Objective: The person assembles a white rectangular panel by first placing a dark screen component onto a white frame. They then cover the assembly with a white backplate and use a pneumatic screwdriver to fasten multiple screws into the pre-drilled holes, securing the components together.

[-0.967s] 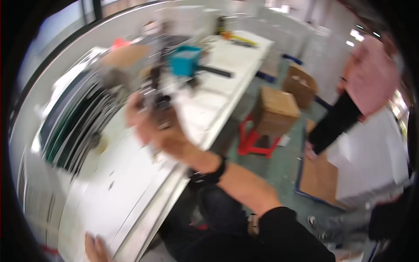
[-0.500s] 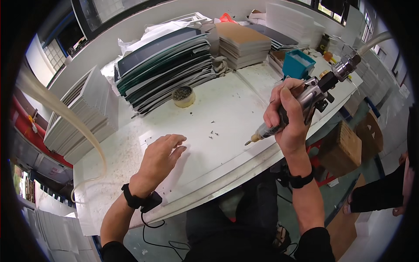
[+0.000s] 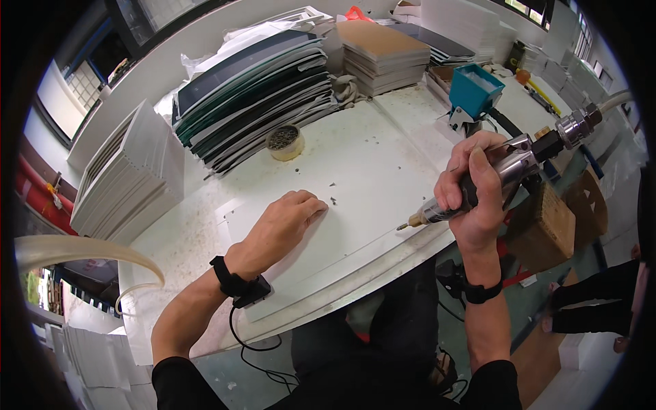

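Note:
Over the white panel (image 3: pixel 369 171) on the bench, my left hand (image 3: pixel 280 222) is closed, its fingertips pressed together at the surface. What sits between them, if anything, is too small to see. Right beside those fingertips lie small screws (image 3: pixel 333 200). My right hand (image 3: pixel 478 188) is wrapped round a pneumatic screwdriver (image 3: pixel 516 160), its bit (image 3: pixel 402 227) pointing left and down above the panel's near edge. A hose (image 3: pixel 615 101) runs from the tool's back end. Beyond the left hand stands a small round tub (image 3: pixel 285 142) filled with screws.
Stacked dark and white sheets (image 3: pixel 260 102) stand behind the tub, with brown-topped boards (image 3: pixel 383 55) to their right. White frames (image 3: pixel 130 174) lean at the left, near a looping clear hose (image 3: pixel 89 249). A blue bin (image 3: pixel 475 89) sits back right; cardboard boxes (image 3: pixel 543 225) stand below. Another person's legs (image 3: pixel 594 304) show at right.
My left hand has moved right and away from me to the loose screws, and its fingers have closed. The right hand with the screwdriver has shifted slightly right.

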Tool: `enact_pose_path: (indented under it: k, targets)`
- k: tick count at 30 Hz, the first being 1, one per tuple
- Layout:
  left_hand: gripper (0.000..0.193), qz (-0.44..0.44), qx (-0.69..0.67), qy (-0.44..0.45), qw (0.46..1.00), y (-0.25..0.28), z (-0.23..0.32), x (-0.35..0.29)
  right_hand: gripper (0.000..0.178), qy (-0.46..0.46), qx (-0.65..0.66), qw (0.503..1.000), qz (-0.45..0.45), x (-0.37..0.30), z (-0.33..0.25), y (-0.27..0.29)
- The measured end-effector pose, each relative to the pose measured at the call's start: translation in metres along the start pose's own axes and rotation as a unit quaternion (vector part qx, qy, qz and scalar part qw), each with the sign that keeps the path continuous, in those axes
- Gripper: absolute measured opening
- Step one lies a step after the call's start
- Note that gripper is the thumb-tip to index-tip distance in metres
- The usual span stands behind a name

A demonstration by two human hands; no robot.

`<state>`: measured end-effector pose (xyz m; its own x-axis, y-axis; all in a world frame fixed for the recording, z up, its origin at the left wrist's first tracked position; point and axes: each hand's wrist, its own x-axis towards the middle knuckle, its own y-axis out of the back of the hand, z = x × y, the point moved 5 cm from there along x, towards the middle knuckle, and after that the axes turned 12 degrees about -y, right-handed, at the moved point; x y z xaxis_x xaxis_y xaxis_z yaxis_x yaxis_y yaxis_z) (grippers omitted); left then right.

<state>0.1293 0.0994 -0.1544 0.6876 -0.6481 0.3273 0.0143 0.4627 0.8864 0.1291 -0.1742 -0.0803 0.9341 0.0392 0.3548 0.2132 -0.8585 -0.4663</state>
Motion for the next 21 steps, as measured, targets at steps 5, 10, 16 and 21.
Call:
enact_pose_path:
  k: [5, 10, 16, 21]
  targets:
    - [0.012, -0.047, 0.064, -0.012, 0.997, -0.002, 0.0, -0.002, 0.017, 0.004, 0.006, 1.0, -0.028, -0.002, 0.005, -0.005]
    - [0.017, -0.113, 0.148, 0.009, 0.983, -0.006, 0.004, -0.002, 0.016, -0.011, 0.022, 0.999, -0.031, -0.003, 0.012, -0.012]
    - [0.015, 0.003, -0.003, 0.064, 0.998, 0.008, 0.003, -0.014, 0.016, -0.026, 0.031, 0.999, -0.031, -0.005, 0.016, -0.016]
    - [0.015, 0.003, 0.048, 0.041, 0.998, 0.006, 0.008, -0.02, 0.017, -0.026, 0.034, 0.999, -0.034, -0.004, 0.016, -0.019]
